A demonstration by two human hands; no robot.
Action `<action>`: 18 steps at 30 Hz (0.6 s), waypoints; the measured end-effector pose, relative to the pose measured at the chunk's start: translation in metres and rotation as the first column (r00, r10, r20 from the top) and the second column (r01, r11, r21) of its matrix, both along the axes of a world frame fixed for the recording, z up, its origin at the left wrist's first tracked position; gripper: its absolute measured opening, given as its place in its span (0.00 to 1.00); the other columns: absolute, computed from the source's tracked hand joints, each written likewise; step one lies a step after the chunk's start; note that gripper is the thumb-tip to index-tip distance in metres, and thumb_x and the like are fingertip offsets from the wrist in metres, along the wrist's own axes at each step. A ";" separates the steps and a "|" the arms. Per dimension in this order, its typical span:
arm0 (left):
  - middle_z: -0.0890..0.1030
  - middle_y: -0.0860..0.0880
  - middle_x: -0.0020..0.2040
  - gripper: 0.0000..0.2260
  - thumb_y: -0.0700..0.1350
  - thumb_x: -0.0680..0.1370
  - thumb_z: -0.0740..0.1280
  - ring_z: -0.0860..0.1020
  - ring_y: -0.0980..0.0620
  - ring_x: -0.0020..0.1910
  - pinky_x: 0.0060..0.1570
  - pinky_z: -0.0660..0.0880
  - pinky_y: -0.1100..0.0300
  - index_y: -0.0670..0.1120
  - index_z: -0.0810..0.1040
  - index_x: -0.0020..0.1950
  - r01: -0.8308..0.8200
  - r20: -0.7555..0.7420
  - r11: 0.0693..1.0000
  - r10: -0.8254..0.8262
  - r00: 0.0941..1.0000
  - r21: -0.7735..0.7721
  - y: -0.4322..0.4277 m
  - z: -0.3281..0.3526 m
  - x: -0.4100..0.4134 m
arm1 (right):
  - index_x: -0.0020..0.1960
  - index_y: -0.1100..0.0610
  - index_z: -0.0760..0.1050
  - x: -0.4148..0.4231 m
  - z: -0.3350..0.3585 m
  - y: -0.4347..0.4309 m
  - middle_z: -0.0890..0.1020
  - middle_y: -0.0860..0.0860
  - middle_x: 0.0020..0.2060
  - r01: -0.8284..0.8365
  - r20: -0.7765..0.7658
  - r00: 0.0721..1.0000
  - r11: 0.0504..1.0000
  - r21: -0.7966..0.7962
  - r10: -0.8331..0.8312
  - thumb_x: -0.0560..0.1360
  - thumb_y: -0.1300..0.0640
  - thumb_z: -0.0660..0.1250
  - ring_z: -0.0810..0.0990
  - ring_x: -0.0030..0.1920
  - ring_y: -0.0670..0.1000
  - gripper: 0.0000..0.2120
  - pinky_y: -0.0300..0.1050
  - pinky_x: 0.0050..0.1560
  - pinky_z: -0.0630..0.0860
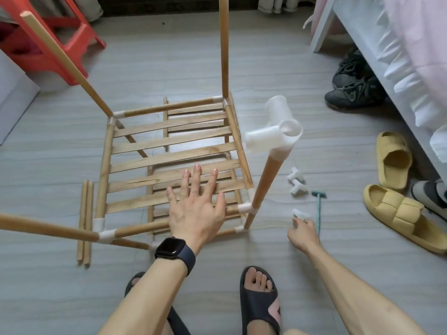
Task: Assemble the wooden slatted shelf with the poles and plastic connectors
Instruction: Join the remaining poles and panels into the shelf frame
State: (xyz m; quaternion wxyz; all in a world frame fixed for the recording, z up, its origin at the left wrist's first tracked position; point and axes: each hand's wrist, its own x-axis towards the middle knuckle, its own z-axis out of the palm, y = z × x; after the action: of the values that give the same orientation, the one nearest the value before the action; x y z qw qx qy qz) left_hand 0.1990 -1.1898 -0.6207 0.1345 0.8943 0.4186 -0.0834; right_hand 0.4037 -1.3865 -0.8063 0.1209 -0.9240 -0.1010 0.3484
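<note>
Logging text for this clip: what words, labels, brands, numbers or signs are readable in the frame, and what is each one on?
None: no text can be read anywhere in this frame.
Smartwatch: the screen is dark and shows no digits.
White plastic connector on the pole: plain, with no visible marking.
Yellow slippers and dark sneakers: no legible logo or brand; any mark is too small or blurred to tell.

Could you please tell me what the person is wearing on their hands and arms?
The left hand has a smartwatch at its wrist: a black rounded-square face on a dark strap. The right hand and its wrist wear nothing. Neither arm shows a sleeve or a glove.
</note>
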 end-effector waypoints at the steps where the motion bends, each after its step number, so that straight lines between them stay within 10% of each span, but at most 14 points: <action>1: 0.33 0.53 0.80 0.27 0.63 0.83 0.43 0.34 0.49 0.80 0.76 0.39 0.36 0.64 0.36 0.79 -0.010 0.000 1.000 0.010 1.000 -0.014 -0.004 0.000 0.004 | 0.72 0.50 0.70 -0.006 0.006 -0.002 0.70 0.58 0.69 -0.003 0.032 1.000 0.998 0.063 0.001 0.78 0.55 0.62 0.74 0.66 0.60 0.22 0.49 0.66 0.69; 5: 0.32 0.51 0.80 0.28 0.61 0.82 0.45 0.33 0.47 0.80 0.75 0.38 0.34 0.62 0.36 0.80 -0.022 0.006 0.998 0.022 1.000 -0.060 -0.013 0.001 0.017 | 0.51 0.46 0.76 -0.033 0.045 -0.016 0.81 0.50 0.52 -0.013 0.093 0.995 0.930 0.368 -0.023 0.80 0.53 0.64 0.81 0.52 0.54 0.03 0.49 0.53 0.77; 10: 0.34 0.51 0.81 0.28 0.62 0.83 0.48 0.36 0.48 0.80 0.76 0.38 0.37 0.61 0.41 0.81 0.071 -0.004 0.985 -0.072 0.997 -0.159 0.000 0.016 0.004 | 0.47 0.43 0.77 -0.066 0.144 -0.040 0.82 0.47 0.46 -0.098 0.061 0.995 0.832 0.547 0.077 0.81 0.54 0.64 0.83 0.37 0.44 0.07 0.43 0.41 0.79; 18: 0.81 0.49 0.63 0.16 0.53 0.83 0.61 0.79 0.53 0.57 0.55 0.75 0.61 0.50 0.77 0.68 0.192 0.310 0.895 -0.064 0.949 -0.404 0.019 0.140 -0.044 | 0.55 0.40 0.71 -0.110 0.305 -0.001 0.84 0.51 0.45 -0.448 0.166 0.864 0.576 0.684 0.474 0.80 0.51 0.66 0.82 0.37 0.52 0.08 0.50 0.43 0.82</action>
State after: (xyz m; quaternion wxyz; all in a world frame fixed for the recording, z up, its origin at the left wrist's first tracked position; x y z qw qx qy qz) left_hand 0.1546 -1.1703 -0.4807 0.3816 0.8710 0.3054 -0.0506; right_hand 0.2937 -1.3872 -0.5016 0.3698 -0.7418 -0.4599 0.3185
